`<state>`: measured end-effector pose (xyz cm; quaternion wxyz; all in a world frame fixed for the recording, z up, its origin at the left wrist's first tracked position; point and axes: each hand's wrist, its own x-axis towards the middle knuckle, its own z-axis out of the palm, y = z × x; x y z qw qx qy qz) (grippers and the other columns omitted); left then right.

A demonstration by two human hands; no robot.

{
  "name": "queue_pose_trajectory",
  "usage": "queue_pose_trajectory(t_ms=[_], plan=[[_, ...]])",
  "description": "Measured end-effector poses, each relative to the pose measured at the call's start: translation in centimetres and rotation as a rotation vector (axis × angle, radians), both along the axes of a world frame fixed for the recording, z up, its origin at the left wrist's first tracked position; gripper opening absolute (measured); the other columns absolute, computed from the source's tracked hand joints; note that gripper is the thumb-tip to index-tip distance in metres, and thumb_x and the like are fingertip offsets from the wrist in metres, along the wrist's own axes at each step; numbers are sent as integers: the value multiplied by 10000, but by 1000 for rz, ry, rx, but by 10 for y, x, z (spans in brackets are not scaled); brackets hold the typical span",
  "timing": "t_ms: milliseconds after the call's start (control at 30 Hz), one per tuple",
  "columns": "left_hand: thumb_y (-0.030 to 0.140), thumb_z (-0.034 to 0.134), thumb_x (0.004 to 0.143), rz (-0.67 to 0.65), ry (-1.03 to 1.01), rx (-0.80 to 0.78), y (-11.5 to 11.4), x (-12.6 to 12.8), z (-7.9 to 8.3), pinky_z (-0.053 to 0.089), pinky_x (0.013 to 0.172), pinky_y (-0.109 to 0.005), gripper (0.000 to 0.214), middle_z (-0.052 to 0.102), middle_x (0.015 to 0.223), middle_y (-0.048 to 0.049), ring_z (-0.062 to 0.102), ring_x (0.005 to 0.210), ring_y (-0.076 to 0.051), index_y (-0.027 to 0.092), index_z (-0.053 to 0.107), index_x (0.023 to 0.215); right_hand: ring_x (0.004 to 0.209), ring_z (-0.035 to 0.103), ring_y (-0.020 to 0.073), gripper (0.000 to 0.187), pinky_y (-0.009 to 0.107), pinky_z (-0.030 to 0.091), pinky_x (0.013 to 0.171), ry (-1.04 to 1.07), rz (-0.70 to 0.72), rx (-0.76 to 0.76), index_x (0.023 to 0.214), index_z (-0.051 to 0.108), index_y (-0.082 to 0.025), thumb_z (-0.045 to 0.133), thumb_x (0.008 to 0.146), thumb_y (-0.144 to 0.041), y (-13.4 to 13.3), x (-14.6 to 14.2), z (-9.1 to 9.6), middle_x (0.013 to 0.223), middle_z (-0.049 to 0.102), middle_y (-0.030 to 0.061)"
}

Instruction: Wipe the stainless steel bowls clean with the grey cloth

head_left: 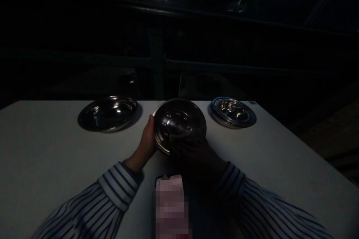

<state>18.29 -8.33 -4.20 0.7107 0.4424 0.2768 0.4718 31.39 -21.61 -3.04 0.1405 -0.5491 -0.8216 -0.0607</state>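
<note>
A round, shiny metal bowl (179,119) is held up and tilted over the middle of the white table, one broad face turned toward me. My left hand (147,136) grips its left edge, with the thumb along the rim and the other fingers hidden behind. Deep shadow covers my right hand (196,153), which lies against the bowl's lower right part. Its fingers are too dark to make out, and whether a cloth or anything else is under them I cannot tell.
On the white table (50,145), a wide metal dish (108,115) sits at the back left. Several stacked metal dishes (232,114) stand at the back right. Nearest me lies a pink, blurred-out object (169,201) with a dark edge. Dark railing and windows are beyond the table.
</note>
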Motion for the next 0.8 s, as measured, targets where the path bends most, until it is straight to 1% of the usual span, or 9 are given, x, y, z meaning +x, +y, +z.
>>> queue_pose_trajectory(t_ms=[67,133,233,300,367,467,600,700,800], plan=[[647,465,715,0,11,-22,-1,1,1,382,956,-403,592,705,965,-85,561,1070,-282,159,656,989,1109,495,258,411,461,370,914,-37,-18,-16,1253,475,-154,463,869,-299,-5,6,4,1198,579,104],[649,468,711,-6,4,-30,-3,4,4,378,960,-401,584,708,951,-84,555,1079,-284,157,664,959,1131,477,270,422,478,366,920,-54,-1,-19,1259,467,-140,463,868,-301,-2,3,5,1219,561,115],[636,475,716,-3,-8,-28,-4,5,7,383,956,-402,560,712,929,-76,559,1073,-284,157,666,935,1160,446,286,428,467,418,873,-20,62,16,1259,457,-138,457,869,-313,16,-16,3,1269,514,128],[625,472,725,10,-5,-22,-4,3,9,387,952,-405,548,713,921,-71,565,1064,-283,157,664,937,1156,449,276,387,439,436,866,46,46,77,1222,489,-135,424,886,-317,30,-30,-1,1277,500,131],[618,466,733,20,-4,-14,-3,1,9,387,951,-405,545,711,929,-68,567,1061,-280,157,659,952,1159,443,273,392,429,442,866,66,43,106,1229,478,-123,411,893,-313,34,-34,-3,1276,497,136],[621,463,735,13,-3,-28,-3,0,8,392,946,-410,556,705,952,-72,567,1060,-278,156,648,976,1134,461,281,462,444,441,855,-6,91,34,1286,418,-111,459,865,-297,20,-20,-1,1258,516,135],[654,445,721,-47,22,-59,-3,3,5,406,924,-433,595,705,942,-93,578,1039,-291,151,650,965,1081,502,277,443,490,409,876,-69,48,-54,1264,446,-119,468,857,-293,0,0,9,1187,576,129],[637,453,728,-34,29,-29,-2,3,5,393,941,-423,573,707,942,-86,572,1052,-286,156,654,965,1093,489,267,419,455,436,856,-15,88,-25,1236,465,-102,453,861,-288,12,-12,8,1169,580,139],[608,454,746,-5,8,4,-2,1,8,394,942,-412,538,710,937,-71,566,1063,-279,164,656,972,1102,480,241,375,409,450,859,96,100,70,1206,477,-92,390,891,-275,29,-30,2,1198,552,146]])
